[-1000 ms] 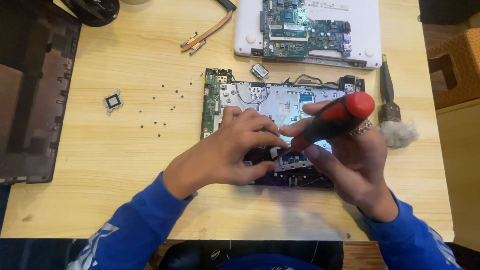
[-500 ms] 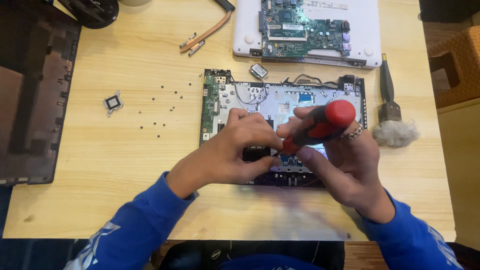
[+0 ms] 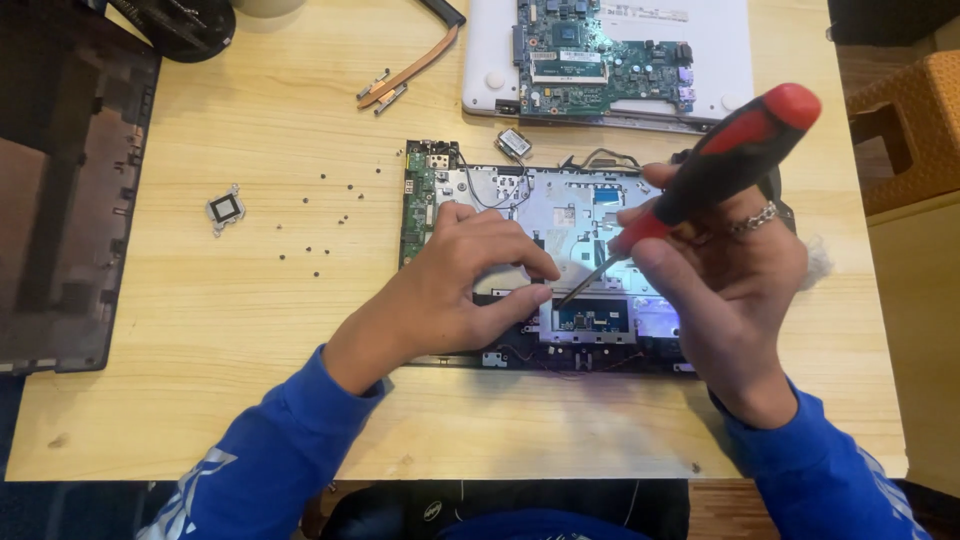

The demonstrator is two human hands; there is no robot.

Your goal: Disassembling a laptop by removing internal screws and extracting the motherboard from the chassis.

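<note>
An opened silver metal laptop chassis (image 3: 560, 215) lies mid-way on the pale wooden bench (image 3: 250, 400). Behind it rests a white laptop shell (image 3: 730, 40) carrying a green circuit board (image 3: 600, 55). Small dark loose screws (image 3: 330, 215) and a little square metal bracket (image 3: 225, 209) lie left of the chassis, a dark plastic laptop cover (image 3: 60, 200) farther left.

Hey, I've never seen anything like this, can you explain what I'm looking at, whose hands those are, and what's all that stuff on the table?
This is one view from a camera worn on a person's head, looking down at their own two hands over a wooden table. There is no machine. The right hand holds a red and black screwdriver, its tip down on an opened laptop base. The left hand rests on that base, fingers next to the tip. Around it lie small loose screws, a small square chip, a copper heat pipe, a green circuit board on a white shell, and a dark cover at the left.
</note>
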